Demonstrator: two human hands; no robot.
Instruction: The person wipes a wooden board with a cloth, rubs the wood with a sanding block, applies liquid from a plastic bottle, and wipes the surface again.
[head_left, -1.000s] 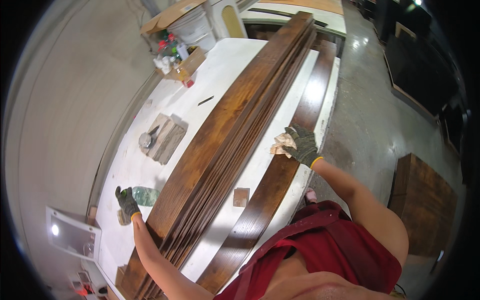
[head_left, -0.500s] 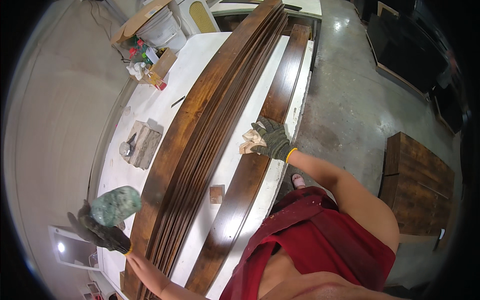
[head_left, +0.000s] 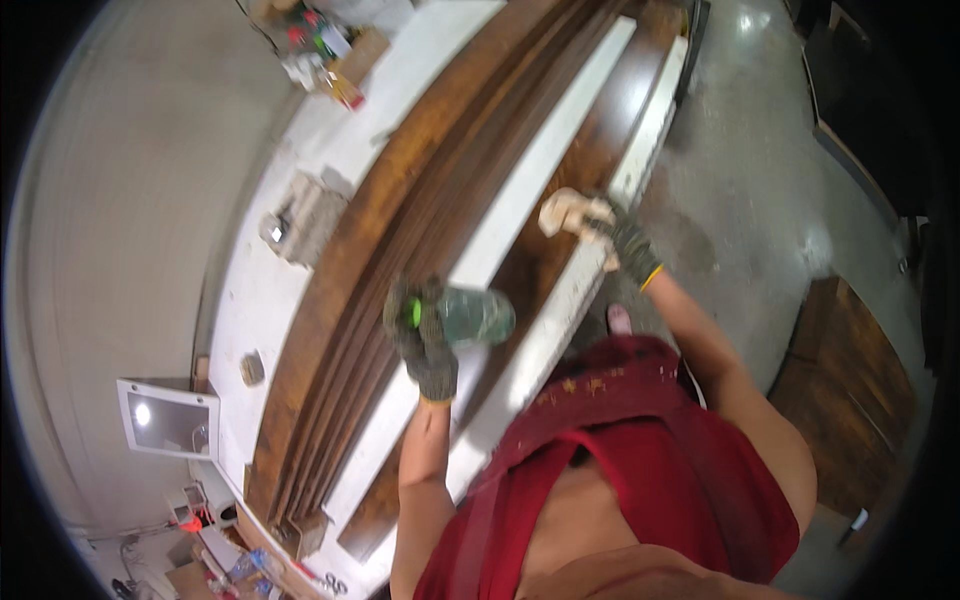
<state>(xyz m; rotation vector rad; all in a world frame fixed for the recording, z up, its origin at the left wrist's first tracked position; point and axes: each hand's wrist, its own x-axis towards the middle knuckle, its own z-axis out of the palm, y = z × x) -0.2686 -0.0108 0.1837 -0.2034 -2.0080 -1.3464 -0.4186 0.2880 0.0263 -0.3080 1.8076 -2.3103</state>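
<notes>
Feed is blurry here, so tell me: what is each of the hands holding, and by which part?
Left hand grips the green plastic bottle near its cap end. Right hand bunches a pale rag in its fist.

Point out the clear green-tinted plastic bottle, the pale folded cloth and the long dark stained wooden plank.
clear green-tinted plastic bottle (head_left: 478, 317), head view, its body.
pale folded cloth (head_left: 568, 213), head view, its middle.
long dark stained wooden plank (head_left: 545, 250), head view, its top face.

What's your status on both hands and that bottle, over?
Left hand shut on green-capped bottle, held above the dark boards. Right hand presses pale rag on the stained plank. Nothing between the hands.
</notes>
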